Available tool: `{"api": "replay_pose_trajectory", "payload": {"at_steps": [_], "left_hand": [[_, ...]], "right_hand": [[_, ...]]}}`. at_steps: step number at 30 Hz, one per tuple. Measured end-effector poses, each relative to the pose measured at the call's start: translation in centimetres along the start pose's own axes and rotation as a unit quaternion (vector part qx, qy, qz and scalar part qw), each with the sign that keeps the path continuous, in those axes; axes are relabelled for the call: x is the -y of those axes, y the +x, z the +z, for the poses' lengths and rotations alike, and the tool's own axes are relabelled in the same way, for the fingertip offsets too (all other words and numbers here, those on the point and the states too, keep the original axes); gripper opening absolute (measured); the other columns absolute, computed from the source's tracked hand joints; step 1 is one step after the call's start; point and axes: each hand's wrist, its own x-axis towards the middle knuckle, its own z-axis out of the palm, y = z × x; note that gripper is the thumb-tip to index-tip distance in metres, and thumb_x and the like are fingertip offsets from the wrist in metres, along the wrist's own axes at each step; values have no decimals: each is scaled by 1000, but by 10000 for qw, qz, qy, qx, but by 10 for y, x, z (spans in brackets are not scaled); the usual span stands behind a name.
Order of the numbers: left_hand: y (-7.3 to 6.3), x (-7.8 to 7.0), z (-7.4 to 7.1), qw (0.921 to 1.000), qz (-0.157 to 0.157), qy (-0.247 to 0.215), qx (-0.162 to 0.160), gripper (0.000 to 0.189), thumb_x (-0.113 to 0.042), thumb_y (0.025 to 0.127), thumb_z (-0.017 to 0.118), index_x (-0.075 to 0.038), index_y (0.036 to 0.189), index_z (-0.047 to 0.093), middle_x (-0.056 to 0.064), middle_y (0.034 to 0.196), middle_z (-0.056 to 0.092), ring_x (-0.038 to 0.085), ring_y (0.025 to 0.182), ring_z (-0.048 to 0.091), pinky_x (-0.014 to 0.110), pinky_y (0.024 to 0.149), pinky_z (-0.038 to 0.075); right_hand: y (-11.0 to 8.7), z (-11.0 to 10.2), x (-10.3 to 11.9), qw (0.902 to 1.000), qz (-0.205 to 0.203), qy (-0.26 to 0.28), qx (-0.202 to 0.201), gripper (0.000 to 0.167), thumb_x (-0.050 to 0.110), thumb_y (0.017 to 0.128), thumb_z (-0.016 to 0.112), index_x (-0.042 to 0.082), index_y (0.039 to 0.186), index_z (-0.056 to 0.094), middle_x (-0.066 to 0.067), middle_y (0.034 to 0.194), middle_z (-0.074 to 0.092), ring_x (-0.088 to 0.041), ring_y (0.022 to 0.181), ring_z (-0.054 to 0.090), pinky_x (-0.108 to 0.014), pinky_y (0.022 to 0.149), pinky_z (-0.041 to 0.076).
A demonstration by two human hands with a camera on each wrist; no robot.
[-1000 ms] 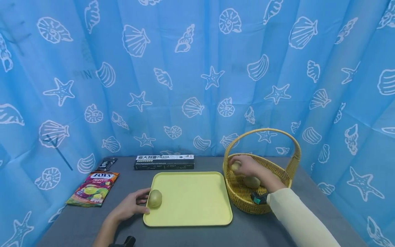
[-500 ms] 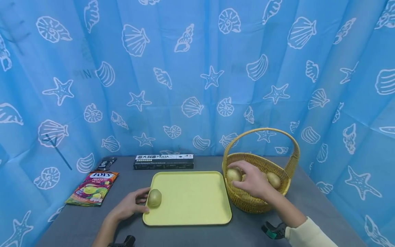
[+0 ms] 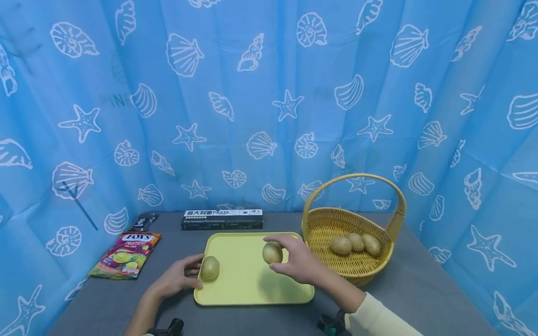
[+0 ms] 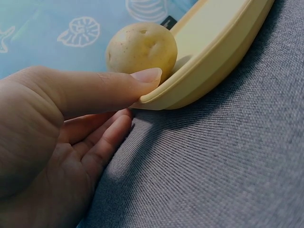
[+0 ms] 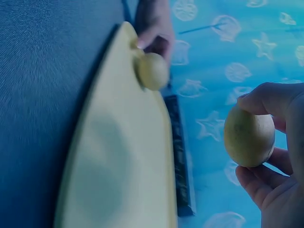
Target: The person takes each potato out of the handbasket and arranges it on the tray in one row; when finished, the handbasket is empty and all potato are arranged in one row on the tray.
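Above the right half of a yellow tray, my right hand holds a potato between thumb and fingers. The right wrist view shows this held potato raised clear of the tray, whose surface bears a shadow. My left hand is at the tray's left edge. In the left wrist view its thumb lies on the rim, with the other fingers curled below it outside. Another potato sits on the tray just inside that edge, close to the thumb.
A wicker basket with a tall handle stands to the right, holding 3 potatoes. Behind the tray lies a pasta box. A candy bag and a small black packet are at the left. A blue curtain hangs behind.
My right hand has lifted a potato out of the basket and carried it left over the tray. The left hand and the potato beside it have stayed put.
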Motion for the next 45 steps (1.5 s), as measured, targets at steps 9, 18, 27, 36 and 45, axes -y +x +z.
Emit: {"api": "replay_pose_trajectory", "payload": {"at_steps": [9, 18, 27, 36, 45], "left_hand": [[1, 0, -1, 10000, -22, 68, -47, 84, -17, 79, 81, 8, 145, 35, 29, 134, 50, 41, 117, 54, 51, 98, 46], [0, -1, 0, 10000, 42, 81, 14, 83, -17, 80, 79, 9, 145, 35, 29, 134, 50, 40, 117, 54, 51, 98, 46], [1, 1, 0, 9998, 128, 137, 41, 84, -18, 80, 79, 10, 145, 34, 30, 134, 50, 39, 117, 54, 49, 97, 47], [-2, -2, 0, 9999, 138, 12, 60, 82, -14, 81, 78, 11, 145, 33, 31, 134, 49, 39, 117, 54, 49, 96, 47], [0, 1, -1, 9999, 108, 119, 47, 83, -17, 80, 79, 10, 145, 34, 30, 134, 49, 39, 117, 54, 49, 97, 46]], "right_hand": [[34, 60, -3, 9943, 581, 97, 886, 63, 8, 75, 76, 10, 134, 56, -3, 131, 59, -14, 110, 57, -32, 90, 50], [57, 100, -7, 9898, 712, -102, 1229, 68, 5, 73, 76, 14, 137, 55, -4, 129, 61, -12, 116, 55, -29, 97, 45], [65, 120, -8, 9887, 671, 54, 1337, 69, 7, 73, 77, 14, 138, 54, -6, 127, 62, -13, 113, 57, -27, 93, 46], [65, 123, -8, 9881, 794, 227, 1297, 70, 9, 73, 77, 14, 139, 53, -3, 132, 58, -14, 117, 54, -29, 99, 44], [56, 101, -10, 9876, 848, 279, 1291, 69, 22, 80, 80, 14, 142, 50, 0, 141, 51, -23, 123, 52, -35, 100, 45]]}}
